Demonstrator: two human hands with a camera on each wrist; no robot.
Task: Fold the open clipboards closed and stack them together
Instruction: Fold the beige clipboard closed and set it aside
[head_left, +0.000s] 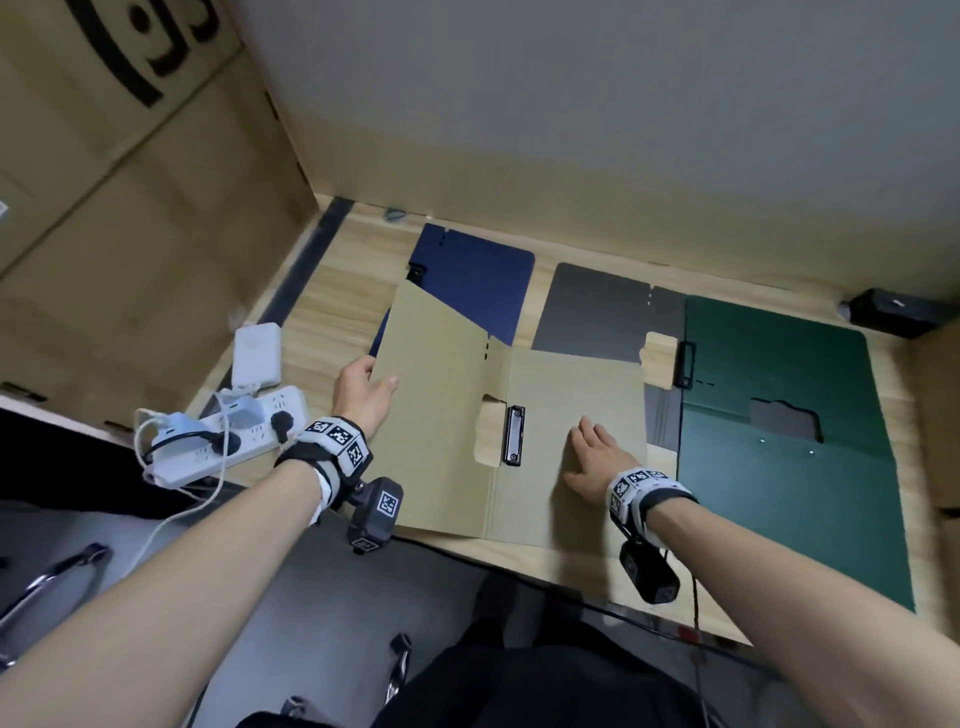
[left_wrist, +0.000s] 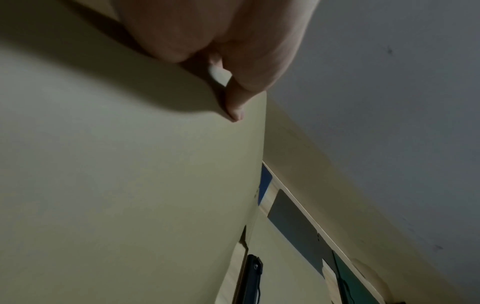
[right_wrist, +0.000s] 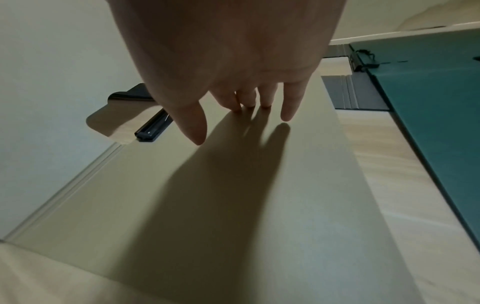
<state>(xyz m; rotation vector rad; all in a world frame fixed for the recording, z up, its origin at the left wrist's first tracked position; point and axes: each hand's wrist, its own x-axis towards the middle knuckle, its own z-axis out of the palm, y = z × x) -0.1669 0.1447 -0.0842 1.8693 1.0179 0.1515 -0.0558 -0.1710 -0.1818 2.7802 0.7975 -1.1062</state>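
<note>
A tan clipboard folder (head_left: 441, 415) lies open on the wooden desk (head_left: 322, 322), its black clip (head_left: 513, 435) at the spine. My left hand (head_left: 363, 387) grips the left cover's outer edge, thumb on top, and the cover is raised off the desk (left_wrist: 130, 164). My right hand (head_left: 592, 457) rests flat on the right cover (right_wrist: 233, 185), fingers straight. A dark blue folder (head_left: 478, 280) lies behind it, partly covered. A grey folder (head_left: 597, 312) and a dark green open folder (head_left: 779, 415) lie to the right.
A white power strip (head_left: 223, 436) with plugs and a white adapter (head_left: 257, 353) sit at the desk's left edge. Cardboard boxes (head_left: 130, 208) stand to the left, a wall behind. A black box (head_left: 893, 312) sits at the far right.
</note>
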